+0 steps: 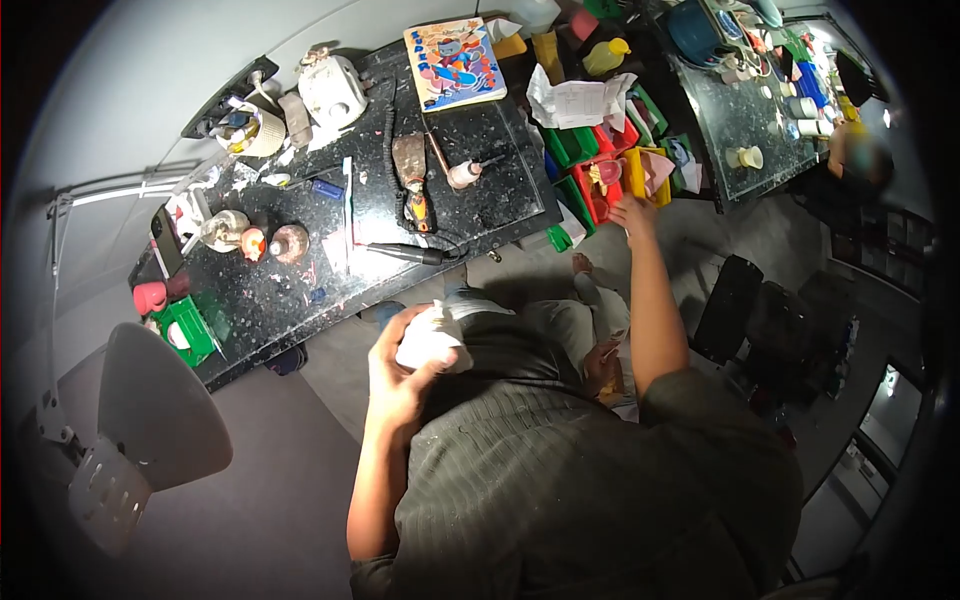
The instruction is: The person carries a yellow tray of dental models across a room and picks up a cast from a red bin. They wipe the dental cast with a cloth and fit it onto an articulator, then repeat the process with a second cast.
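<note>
Black speckled worktop [275,305], with open coloured trays [572,148] grouped off its right end, presumably placed for ready reach. One cartoon-covered book [455,65] lies at the rear edge, apparently clear of the working area. Two bare hands are shown: the right hand [635,215], fingers extended, reaches the near end of one red tray [598,208], and any grip cannot be told; the left hand [395,375], half closed, cups one white plaster-like lump [425,340] before the torso, apparently to steady it.
</note>
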Demonstrator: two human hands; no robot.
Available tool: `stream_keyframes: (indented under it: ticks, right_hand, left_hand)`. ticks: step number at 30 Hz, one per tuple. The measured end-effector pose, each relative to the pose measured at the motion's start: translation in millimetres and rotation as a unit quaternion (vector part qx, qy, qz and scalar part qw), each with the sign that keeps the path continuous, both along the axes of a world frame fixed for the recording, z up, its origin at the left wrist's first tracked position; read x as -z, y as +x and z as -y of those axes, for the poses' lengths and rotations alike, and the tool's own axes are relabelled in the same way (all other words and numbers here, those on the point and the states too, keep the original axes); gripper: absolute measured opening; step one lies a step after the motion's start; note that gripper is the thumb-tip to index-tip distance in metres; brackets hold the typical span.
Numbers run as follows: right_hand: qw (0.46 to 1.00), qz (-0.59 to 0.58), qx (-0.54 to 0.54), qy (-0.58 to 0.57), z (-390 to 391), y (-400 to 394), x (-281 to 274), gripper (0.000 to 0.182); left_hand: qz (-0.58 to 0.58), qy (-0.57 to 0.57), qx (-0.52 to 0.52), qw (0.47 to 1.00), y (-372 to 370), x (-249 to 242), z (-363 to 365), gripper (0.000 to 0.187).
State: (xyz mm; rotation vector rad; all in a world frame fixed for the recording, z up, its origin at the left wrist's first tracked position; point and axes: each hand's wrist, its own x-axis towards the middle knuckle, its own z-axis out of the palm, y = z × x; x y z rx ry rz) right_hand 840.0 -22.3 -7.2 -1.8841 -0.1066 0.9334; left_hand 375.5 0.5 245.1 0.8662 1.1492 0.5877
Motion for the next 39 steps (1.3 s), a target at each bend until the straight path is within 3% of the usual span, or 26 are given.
stream_keyframes:
  ticks: [2, 3, 5, 8, 12, 13, 17, 19, 23, 26, 28, 30, 31, 32, 34, 35, 37, 39]
  right_hand:
    - [0.987, -0.015, 0.022, -0.156, 33.6, 56.0, 84.8, 0.046]
    - [0.987, -0.017, 0.016, -0.159, 33.4, 50.7, 87.7, 0.046]
    - [0.951, -0.048, -0.024, -0.304, 37.8, 35.0, 86.3, 0.054]
    - [0.953, -0.098, 0.034, -0.286, 34.8, 27.9, 100.5, 0.059]
    - [0.942, -0.088, 0.052, -0.319, 26.2, 27.5, 122.7, 0.044]
    - [0.945, -0.06, 0.035, -0.321, 25.5, 28.8, 127.0, 0.033]
    - [0.946, -0.066, 0.052, -0.312, 24.4, 34.3, 127.5, 0.03]
    - [0.943, -0.121, 0.049, -0.306, 24.4, 39.5, 125.8, 0.045]
    - [0.941, -0.157, 0.079, -0.29, 15.0, 28.1, 118.4, 0.06]
    - [0.937, -0.145, 0.063, -0.313, 9.5, 22.8, 114.2, 0.062]
    - [0.926, -0.099, 0.087, -0.354, -2.5, 11.7, 105.3, 0.053]
    - [0.914, 0.031, 0.057, -0.4, -4.9, -1.8, 86.5, 0.038]
    - [0.876, 0.067, 0.013, -0.478, -11.9, 3.4, 92.1, 0.03]
    - [0.876, 0.068, 0.012, -0.477, -4.6, 10.1, 104.0, 0.03]
    - [0.84, 0.268, -0.094, -0.463, 5.1, 11.3, 122.2, 0.023]
    - [0.841, 0.269, -0.094, -0.46, 5.0, 13.4, 123.8, 0.023]
    - [0.868, 0.312, -0.184, -0.341, 7.8, 9.4, 112.2, 0.031]
    - [0.84, 0.315, -0.252, -0.362, 6.7, 39.2, 141.9, 0.03]
  left_hand:
    - [0.048, -0.019, -0.073, 0.996, -7.8, 0.2, 0.7, 0.062]
    - [0.044, -0.005, -0.08, 0.996, -13.1, 2.6, 1.4, 0.062]
    - [0.046, -0.012, -0.114, 0.992, -14.9, -1.1, 2.0, 0.062]
    - [0.038, -0.004, -0.138, 0.99, -24.6, 4.9, 5.5, 0.062]
    - [0.046, 0.016, -0.16, 0.986, -27.5, 6.1, 7.7, 0.063]
    - [0.046, 0.013, -0.164, 0.985, -28.1, 8.2, 9.6, 0.063]
    - [0.047, 0.025, -0.205, 0.977, -34.1, 15.4, 14.8, 0.063]
    - [0.052, 0.045, -0.21, 0.975, -33.4, 15.4, 10.4, 0.063]
    - [0.067, 0.002, -0.213, 0.975, -33.5, 19.7, 11.2, 0.063]
    - [0.059, 0.007, -0.22, 0.974, -38.8, 26.0, 19.3, 0.063]
    - [0.054, 0.008, -0.227, 0.972, -43.8, 27.1, 25.2, 0.064]
    - [0.034, -0.006, -0.226, 0.973, -49.6, 23.9, 29.9, 0.063]
    - [0.032, -0.009, -0.227, 0.973, -52.9, 23.9, 33.4, 0.063]
    - [0.037, -0.015, -0.228, 0.973, -56.0, 24.6, 35.7, 0.064]
    - [0.044, -0.018, -0.229, 0.972, -57.7, 25.9, 36.9, 0.064]
    - [0.044, -0.007, -0.242, 0.969, -56.5, 26.8, 37.3, 0.064]
    - [0.043, 0.004, -0.258, 0.965, -56.8, 28.4, 38.7, 0.064]
    - [0.031, -0.002, -0.243, 0.97, -58.1, 26.9, 38.1, 0.064]
